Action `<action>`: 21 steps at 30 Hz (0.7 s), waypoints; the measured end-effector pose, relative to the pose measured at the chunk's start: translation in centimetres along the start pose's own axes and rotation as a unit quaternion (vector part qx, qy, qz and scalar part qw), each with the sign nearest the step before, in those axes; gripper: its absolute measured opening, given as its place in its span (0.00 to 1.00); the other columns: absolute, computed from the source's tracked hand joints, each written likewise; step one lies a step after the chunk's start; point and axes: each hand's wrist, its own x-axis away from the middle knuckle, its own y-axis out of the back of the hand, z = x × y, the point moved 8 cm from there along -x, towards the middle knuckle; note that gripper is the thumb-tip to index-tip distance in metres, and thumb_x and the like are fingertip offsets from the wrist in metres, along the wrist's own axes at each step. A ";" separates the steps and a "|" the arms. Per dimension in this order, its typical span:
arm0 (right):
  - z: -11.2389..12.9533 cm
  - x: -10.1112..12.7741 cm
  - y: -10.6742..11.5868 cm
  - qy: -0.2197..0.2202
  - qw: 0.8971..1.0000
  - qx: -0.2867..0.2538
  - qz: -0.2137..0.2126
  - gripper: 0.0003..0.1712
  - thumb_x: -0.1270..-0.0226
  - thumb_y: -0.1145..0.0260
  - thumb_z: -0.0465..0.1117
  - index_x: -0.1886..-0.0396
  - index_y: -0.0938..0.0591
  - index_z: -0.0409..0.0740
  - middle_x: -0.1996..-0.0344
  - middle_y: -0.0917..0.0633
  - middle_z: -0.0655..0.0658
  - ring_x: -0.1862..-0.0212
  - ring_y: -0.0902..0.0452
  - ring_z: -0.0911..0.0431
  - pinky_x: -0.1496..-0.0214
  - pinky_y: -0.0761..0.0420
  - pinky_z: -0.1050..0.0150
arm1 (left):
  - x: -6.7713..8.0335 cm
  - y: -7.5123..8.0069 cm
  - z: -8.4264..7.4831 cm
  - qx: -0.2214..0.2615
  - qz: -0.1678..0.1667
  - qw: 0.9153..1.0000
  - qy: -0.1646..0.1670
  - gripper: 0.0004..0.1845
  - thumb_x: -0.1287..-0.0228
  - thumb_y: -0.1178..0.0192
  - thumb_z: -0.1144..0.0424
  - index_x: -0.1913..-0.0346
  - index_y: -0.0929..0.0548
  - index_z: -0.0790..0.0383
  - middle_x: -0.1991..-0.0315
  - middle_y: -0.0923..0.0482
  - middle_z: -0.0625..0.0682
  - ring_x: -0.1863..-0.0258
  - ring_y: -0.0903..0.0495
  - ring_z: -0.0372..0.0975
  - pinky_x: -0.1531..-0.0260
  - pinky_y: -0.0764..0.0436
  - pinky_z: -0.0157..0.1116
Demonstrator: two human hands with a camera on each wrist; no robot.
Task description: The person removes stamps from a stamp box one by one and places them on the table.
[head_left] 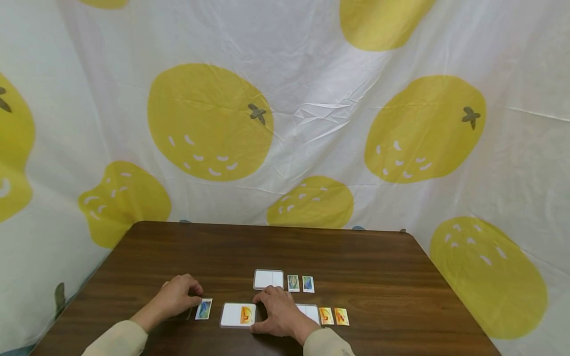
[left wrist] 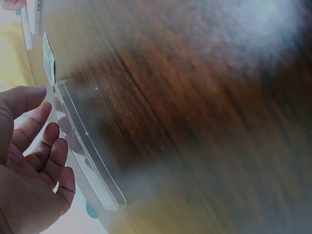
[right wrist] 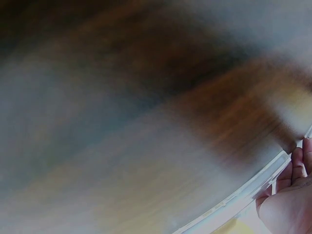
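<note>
A flat clear case (head_left: 230, 315) with a white backing lies at the front middle, an orange stamp (head_left: 247, 315) at its right end. My right hand (head_left: 280, 311) holds this case at its right end, index finger at the far corner and thumb at the near one. Further left, my left hand (head_left: 175, 297) rests with loosely bent fingers over another clear case (left wrist: 92, 146); the left wrist view shows this case edge-on beside the fingers. At its end, close to the thumb, lies a blue-green stamp (head_left: 203, 309). The hand covers most of the left case in the head view.
Partly under my right hand lies another white-backed case (head_left: 309, 312), with two orange stamps (head_left: 327, 316) to its right. Behind stands a further case (head_left: 268, 278) beside two green-blue stamps (head_left: 293, 283). A brown wooden table (head_left: 378, 267) meets a fruit-patterned curtain (head_left: 311, 138).
</note>
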 end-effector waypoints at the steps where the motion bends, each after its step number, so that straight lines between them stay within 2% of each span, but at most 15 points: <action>1: 0.0 0.0 0.0 0.000 1.000 0.000 0.000 0.32 0.49 0.26 0.65 0.47 0.20 0.58 0.48 0.23 0.53 0.43 0.30 0.53 0.41 0.33 0.51 | 0.0 0.0 0.0 0.001 0.001 1.000 0.001 0.06 0.50 0.27 0.62 0.71 0.15 0.51 0.68 0.22 0.43 0.63 0.21 0.43 0.61 0.27 0.53; 8: 0.0 0.0 0.1 0.000 1.000 -0.002 0.003 0.32 0.49 0.26 0.65 0.46 0.20 0.58 0.48 0.23 0.53 0.43 0.30 0.54 0.41 0.33 0.51 | 0.0 0.1 -0.2 0.006 0.001 1.000 -0.008 0.05 0.49 0.27 0.62 0.70 0.14 0.51 0.68 0.22 0.43 0.62 0.21 0.43 0.62 0.26 0.53; 15: 0.0 0.0 0.1 0.000 1.000 -0.001 0.002 0.32 0.49 0.26 0.65 0.47 0.20 0.57 0.48 0.23 0.53 0.43 0.30 0.54 0.42 0.33 0.52 | -0.1 0.2 -0.5 0.017 0.002 1.000 -0.003 0.05 0.49 0.27 0.62 0.69 0.15 0.52 0.67 0.22 0.43 0.62 0.21 0.43 0.61 0.26 0.53; 21: 0.1 0.1 0.1 0.002 1.000 -0.002 -0.001 0.32 0.49 0.26 0.65 0.47 0.20 0.57 0.48 0.23 0.53 0.43 0.30 0.54 0.42 0.33 0.52 | -0.2 0.1 -1.1 0.026 0.000 0.999 -0.019 0.06 0.49 0.27 0.62 0.69 0.15 0.52 0.67 0.22 0.43 0.62 0.21 0.44 0.61 0.26 0.53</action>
